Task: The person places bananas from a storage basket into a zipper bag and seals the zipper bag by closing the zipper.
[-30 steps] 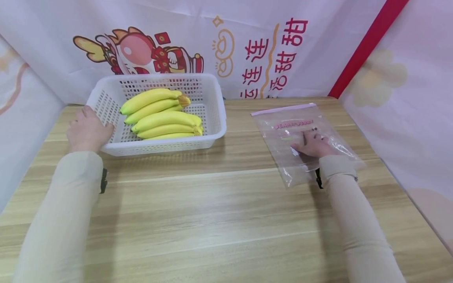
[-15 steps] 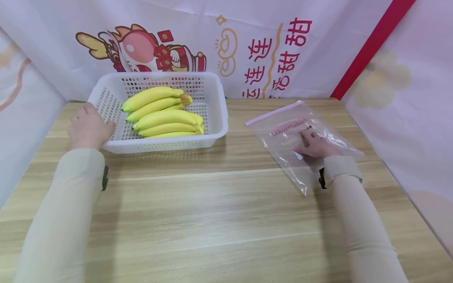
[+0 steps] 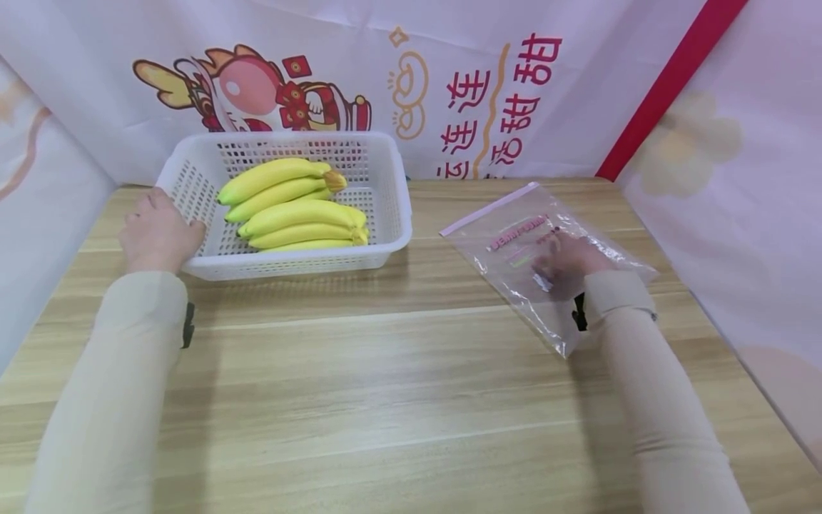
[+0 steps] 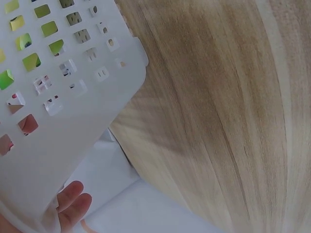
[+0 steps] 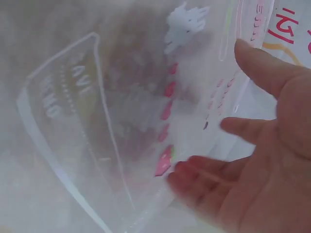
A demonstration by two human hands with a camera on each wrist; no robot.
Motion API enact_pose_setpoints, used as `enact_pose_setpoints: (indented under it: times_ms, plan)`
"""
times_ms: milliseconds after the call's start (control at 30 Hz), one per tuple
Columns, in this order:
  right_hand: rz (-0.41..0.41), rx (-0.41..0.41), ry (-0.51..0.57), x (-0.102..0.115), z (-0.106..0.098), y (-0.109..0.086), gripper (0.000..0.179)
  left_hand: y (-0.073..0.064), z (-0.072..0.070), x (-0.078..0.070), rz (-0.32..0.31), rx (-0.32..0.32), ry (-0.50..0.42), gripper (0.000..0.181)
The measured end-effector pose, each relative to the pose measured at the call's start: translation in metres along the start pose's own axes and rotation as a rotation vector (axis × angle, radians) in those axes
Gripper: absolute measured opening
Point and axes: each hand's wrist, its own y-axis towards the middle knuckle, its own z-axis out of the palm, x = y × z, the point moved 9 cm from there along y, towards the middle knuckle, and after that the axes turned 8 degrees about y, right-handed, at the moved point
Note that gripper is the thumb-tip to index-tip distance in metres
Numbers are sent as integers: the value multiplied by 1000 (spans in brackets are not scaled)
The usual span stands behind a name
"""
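A white plastic basket (image 3: 295, 265) with a grid of holes stands on the left of the table. Two bunches of yellow bananas (image 3: 298, 220) with greenish tips lie inside it. My left hand (image 3: 157, 232) grips the basket's left end; fingertips (image 4: 77, 203) show past the wall in the left wrist view. On the right lies a clear zip bag (image 3: 507, 268) with pink lettering and a pale zip strip, turned at a slant. Over it is my right hand (image 3: 571, 260), blurred in the head view. In the right wrist view its fingers (image 5: 257, 60) are spread at the bag's printed surface.
The wooden table (image 3: 359, 400) ends at a white printed cloth (image 3: 424, 64) behind, with further cloth walls left and right. A red stripe (image 3: 671, 93) runs up the back right corner. Dark straps show at both cuffs.
The zip bag has turned anticlockwise, its zip end swinging left and its near corner shifting right. My right hand has moved a little on it. The basket and left hand stay in place.
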Motion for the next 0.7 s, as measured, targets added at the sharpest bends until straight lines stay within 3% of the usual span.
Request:
enact_pose_setpoints:
  times_ms: [167, 267, 700]
  plan:
    - [144, 98, 71, -7, 12, -4, 81, 0, 0, 1, -11, -4, -8, 80]
    - [191, 87, 94, -11, 15, -5, 89, -1, 0, 0, -12, -7, -15, 80]
    - [59, 28, 5, 0, 14, 3, 78, -3, -3, -2, 5, -24, -8, 78]
